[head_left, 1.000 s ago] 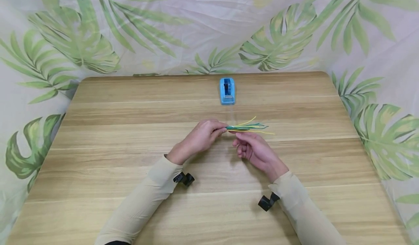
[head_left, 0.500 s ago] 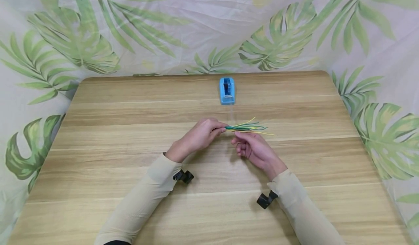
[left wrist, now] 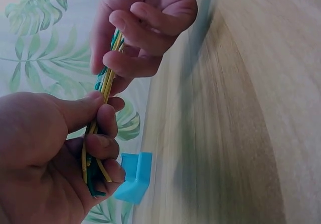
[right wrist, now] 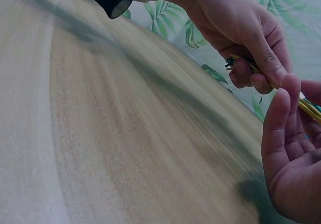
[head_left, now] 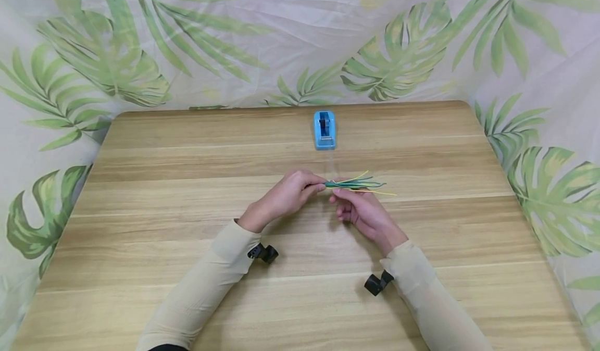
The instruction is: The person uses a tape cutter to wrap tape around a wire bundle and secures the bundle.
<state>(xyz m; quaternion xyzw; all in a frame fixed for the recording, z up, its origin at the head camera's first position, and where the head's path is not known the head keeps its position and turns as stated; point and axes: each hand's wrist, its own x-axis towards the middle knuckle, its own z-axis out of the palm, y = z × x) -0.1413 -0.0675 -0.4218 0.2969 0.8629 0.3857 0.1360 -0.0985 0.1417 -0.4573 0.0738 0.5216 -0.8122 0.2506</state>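
Note:
A bundle of thin green and yellow wires (head_left: pixel 358 183) lies across both hands above the table. My left hand (head_left: pixel 291 193) pinches its left part between thumb and curled fingers; short wire ends stick out within that palm in the left wrist view. My right hand (head_left: pixel 367 216) holds the bundle between thumb and index finger close beside the left fingertips, its other fingers loosely bent. Loose wire ends fan out to the right. From the blue tape dispenser (head_left: pixel 324 131), a faint clear strip of tape (head_left: pixel 331 161) runs down to the bundle.
The wooden table (head_left: pixel 187 174) spreads around the hands. A leaf-patterned cloth (head_left: pixel 300 38) hangs behind and at both sides. A black camera mount sits on each wrist, the left one (head_left: pixel 263 253) and the right one (head_left: pixel 378 283).
My right hand has shifted slightly left along the bundle, towards the left fingertips, and the wire ends have moved slightly. My left hand stays nearly still, still pinching the wires.

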